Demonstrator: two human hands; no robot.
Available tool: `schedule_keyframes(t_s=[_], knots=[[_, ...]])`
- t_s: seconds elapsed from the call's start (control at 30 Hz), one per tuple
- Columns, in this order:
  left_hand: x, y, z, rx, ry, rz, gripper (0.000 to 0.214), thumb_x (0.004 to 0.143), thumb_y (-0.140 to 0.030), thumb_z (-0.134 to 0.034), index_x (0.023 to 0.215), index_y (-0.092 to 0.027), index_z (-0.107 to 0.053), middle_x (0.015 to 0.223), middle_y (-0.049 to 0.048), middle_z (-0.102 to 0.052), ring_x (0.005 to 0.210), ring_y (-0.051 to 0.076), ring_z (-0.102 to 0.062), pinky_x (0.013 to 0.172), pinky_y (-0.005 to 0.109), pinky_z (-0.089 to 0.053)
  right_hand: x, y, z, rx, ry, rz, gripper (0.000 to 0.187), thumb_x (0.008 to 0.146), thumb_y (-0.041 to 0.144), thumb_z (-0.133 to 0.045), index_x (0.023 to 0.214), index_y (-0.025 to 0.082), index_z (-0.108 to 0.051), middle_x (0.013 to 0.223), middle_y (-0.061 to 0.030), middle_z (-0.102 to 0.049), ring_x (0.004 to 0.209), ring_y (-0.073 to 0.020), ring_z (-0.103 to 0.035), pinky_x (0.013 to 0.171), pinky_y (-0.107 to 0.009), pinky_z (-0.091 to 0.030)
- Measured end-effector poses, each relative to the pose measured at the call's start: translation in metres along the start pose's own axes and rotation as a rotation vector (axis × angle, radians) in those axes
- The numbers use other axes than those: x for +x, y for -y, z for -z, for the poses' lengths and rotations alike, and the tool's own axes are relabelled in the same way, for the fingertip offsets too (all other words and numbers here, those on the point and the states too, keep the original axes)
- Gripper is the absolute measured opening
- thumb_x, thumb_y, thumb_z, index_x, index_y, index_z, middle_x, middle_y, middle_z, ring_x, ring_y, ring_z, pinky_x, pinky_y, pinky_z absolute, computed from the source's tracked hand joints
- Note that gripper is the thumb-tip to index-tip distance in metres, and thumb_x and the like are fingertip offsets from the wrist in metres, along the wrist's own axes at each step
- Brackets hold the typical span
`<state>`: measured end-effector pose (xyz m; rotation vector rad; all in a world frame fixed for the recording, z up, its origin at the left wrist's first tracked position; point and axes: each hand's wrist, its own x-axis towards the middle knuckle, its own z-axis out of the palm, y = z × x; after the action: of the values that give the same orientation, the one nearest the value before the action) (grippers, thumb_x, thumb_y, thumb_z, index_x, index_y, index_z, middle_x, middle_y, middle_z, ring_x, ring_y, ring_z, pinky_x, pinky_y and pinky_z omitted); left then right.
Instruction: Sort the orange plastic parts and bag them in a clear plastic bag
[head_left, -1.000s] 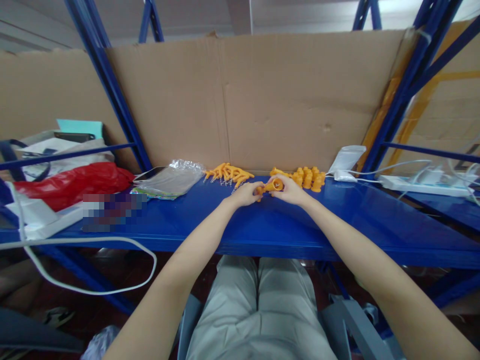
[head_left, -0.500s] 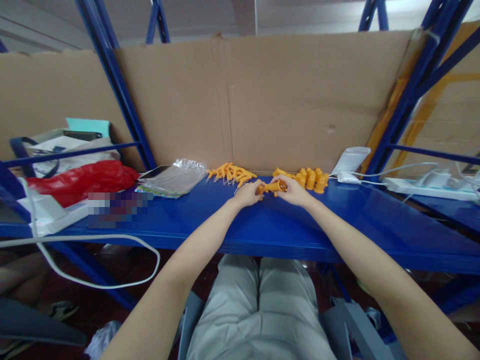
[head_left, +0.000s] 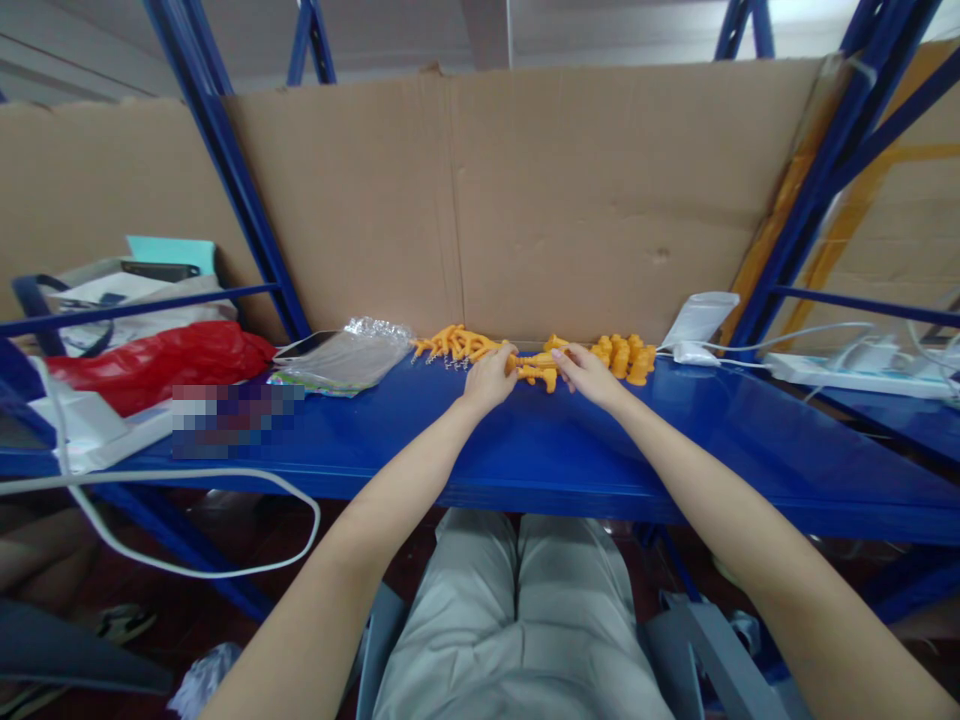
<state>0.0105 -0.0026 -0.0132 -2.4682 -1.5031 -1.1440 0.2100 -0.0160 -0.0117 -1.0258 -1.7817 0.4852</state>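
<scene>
Between my hands is a slim orange plastic piece [head_left: 535,360], held roughly level just above the blue shelf. My left hand [head_left: 491,380] is closed round its left end. At its right end, the fingers of my right hand [head_left: 590,376] pinch it, the thumb nearer to me. Right below it lies another small orange plastic part [head_left: 541,378]. Left of my left hand is a pile of orange plastic pieces with small metal chains [head_left: 457,343]. Beyond my right hand stand several stubby orange plastic pieces [head_left: 622,357] in rows. The exact kind of these pieces is too small to tell.
Clear plastic bags [head_left: 352,358] lie left on the blue shelf [head_left: 540,450], near a red plastic bag [head_left: 165,358]. A white power strip [head_left: 862,375] with cables sits right. A cardboard panel [head_left: 562,200] closes off the back. A white cable [head_left: 225,476] loops over the front-left edge.
The orange piece has been turned: its round hollow end no longer faces me. Both hands have shifted slightly, and the small part below now shows more.
</scene>
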Motion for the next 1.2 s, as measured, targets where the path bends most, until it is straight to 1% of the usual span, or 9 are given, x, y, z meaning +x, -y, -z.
schedule_keyframes(t_s=[0.13,0.27,0.37,0.5,0.63,0.8,0.9,1.07,1.2], knots=[[-0.001,-0.003,0.006,0.019,-0.118,-0.024,0.042,0.089,-0.014,-0.05,0.13,-0.022,-0.057,0.113,0.0104,-0.065,0.101,0.023,-0.064,0.092,0.038,-0.052,0.001,0.003,0.0,0.099,-0.018,-0.027,0.061,0.074,0.085,-0.055,0.075,0.024,-0.045,0.051,0.0068,-0.048,0.041,-0.0097,-0.045,0.043,-0.024,-0.036],[0.001,-0.002,0.008,-0.014,-0.177,-0.064,0.046,0.093,-0.016,-0.047,0.138,-0.025,-0.052,0.114,0.0089,-0.063,0.093,0.019,-0.063,0.091,0.035,-0.052,0.0,0.008,0.002,0.197,0.002,-0.05,0.064,0.073,0.087,-0.052,0.073,0.024,-0.045,0.053,0.0051,-0.047,0.043,-0.0092,-0.044,0.044,-0.025,-0.036],[0.003,0.004,0.005,-0.075,-0.173,-0.108,0.05,0.091,-0.013,-0.05,0.14,-0.025,-0.05,0.115,0.0083,-0.063,0.095,0.018,-0.062,0.092,0.034,-0.052,-0.001,0.009,0.004,0.211,0.012,-0.062,0.063,0.074,0.086,-0.053,0.073,0.024,-0.046,0.054,0.0045,-0.045,0.044,-0.0097,-0.043,0.046,-0.026,-0.038],[0.005,0.009,0.0,-0.169,-0.105,-0.126,0.058,0.087,-0.008,-0.054,0.142,-0.024,-0.046,0.125,0.0084,-0.059,0.093,0.016,-0.064,0.091,0.034,-0.055,-0.001,0.008,0.005,0.211,0.038,-0.068,0.062,0.074,0.086,-0.053,0.072,0.024,-0.044,0.054,0.004,-0.044,0.044,-0.0103,-0.042,0.046,-0.027,-0.037],[0.005,0.009,0.0,-0.183,-0.134,-0.13,0.058,0.085,-0.008,-0.057,0.14,-0.023,-0.047,0.129,0.0099,-0.059,0.108,0.021,-0.062,0.098,0.039,-0.053,-0.001,0.008,0.004,0.241,0.067,-0.096,0.061,0.074,0.085,-0.053,0.072,0.025,-0.042,0.055,0.0048,-0.041,0.044,-0.0101,-0.041,0.044,-0.027,-0.035],[0.006,0.007,0.001,-0.199,-0.181,-0.148,0.055,0.087,-0.005,-0.052,0.139,-0.021,-0.047,0.134,0.0117,-0.058,0.126,0.024,-0.055,0.106,0.041,-0.048,-0.002,0.01,0.003,0.272,0.068,-0.124,0.06,0.075,0.082,-0.055,0.072,0.024,-0.041,0.057,0.0052,-0.041,0.044,-0.0093,-0.04,0.044,-0.026,-0.036],[0.007,0.008,0.001,-0.206,-0.184,-0.144,0.056,0.087,-0.006,-0.051,0.141,-0.021,-0.044,0.139,0.0122,-0.056,0.13,0.024,-0.053,0.107,0.041,-0.048,-0.002,0.01,0.003,0.258,0.056,-0.085,0.057,0.076,0.079,-0.058,0.076,0.024,-0.045,0.058,0.0055,-0.043,0.046,-0.0091,-0.041,0.045,-0.025,-0.037],[0.01,0.013,0.0,-0.19,-0.199,-0.139,0.058,0.087,-0.007,-0.05,0.142,-0.021,-0.042,0.144,0.0119,-0.053,0.132,0.024,-0.052,0.109,0.042,-0.047,0.0,0.0,0.004,0.145,0.053,0.003,0.049,0.08,0.068,-0.064,0.098,0.024,-0.053,0.06,0.006,-0.047,0.049,-0.0122,-0.046,0.048,-0.026,-0.042],[0.011,0.017,-0.002,-0.207,-0.207,-0.122,0.057,0.085,-0.007,-0.052,0.14,-0.021,-0.044,0.14,0.0116,-0.056,0.128,0.024,-0.055,0.107,0.043,-0.049,0.003,-0.012,0.006,-0.123,0.0,0.176,0.037,0.085,0.049,-0.065,0.11,0.023,-0.057,0.082,-0.0023,-0.062,0.069,-0.0187,-0.059,0.066,-0.034,-0.051]])
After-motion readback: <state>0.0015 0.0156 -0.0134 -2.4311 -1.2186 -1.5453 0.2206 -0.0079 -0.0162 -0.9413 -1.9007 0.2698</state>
